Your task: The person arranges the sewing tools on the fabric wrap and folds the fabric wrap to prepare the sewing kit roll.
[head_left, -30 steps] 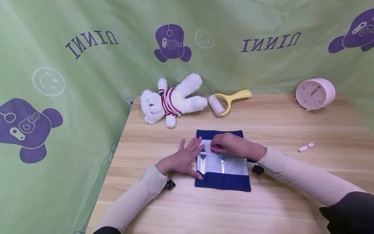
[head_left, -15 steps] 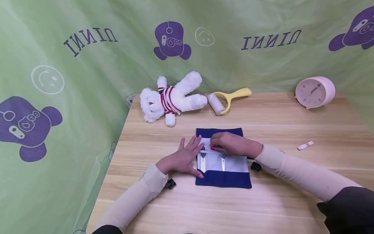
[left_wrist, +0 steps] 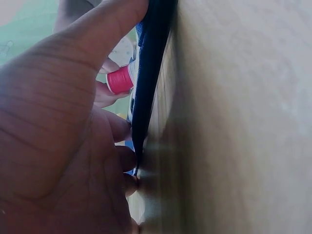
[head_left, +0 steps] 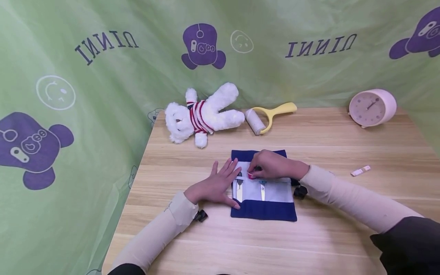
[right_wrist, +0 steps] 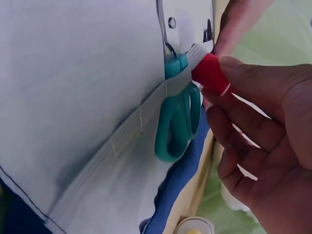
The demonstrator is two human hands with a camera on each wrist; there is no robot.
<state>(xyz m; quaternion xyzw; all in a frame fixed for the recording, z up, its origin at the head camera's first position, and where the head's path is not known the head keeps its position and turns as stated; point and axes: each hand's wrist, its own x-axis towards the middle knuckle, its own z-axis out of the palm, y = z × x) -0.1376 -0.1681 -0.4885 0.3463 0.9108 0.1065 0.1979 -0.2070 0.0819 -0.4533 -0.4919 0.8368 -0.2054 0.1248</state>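
Note:
A navy sewing pouch with a pale lining lies unfolded on the table. My right hand pinches a spool of red thread between thumb and fingers, at the elastic band across the lining. In the right wrist view one end of the spool meets the band. Teal-handled scissors sit under the band beside it. My left hand rests spread on the pouch's left edge, with straight fingers. Close to those fingers is a slim tool, dark above and pale below; its kind is unclear.
Behind the pouch lie a white teddy bear in a striped shirt and a yellow-handled lint roller. A pink alarm clock stands at the back right, with a small pale strip nearer. A green curtain hangs behind the table.
The red spool has shifted slightly toward the elastic band, and the right hand's knuckles have risen a little. The left hand stays on the pouch edge. The head view has tilted slightly.

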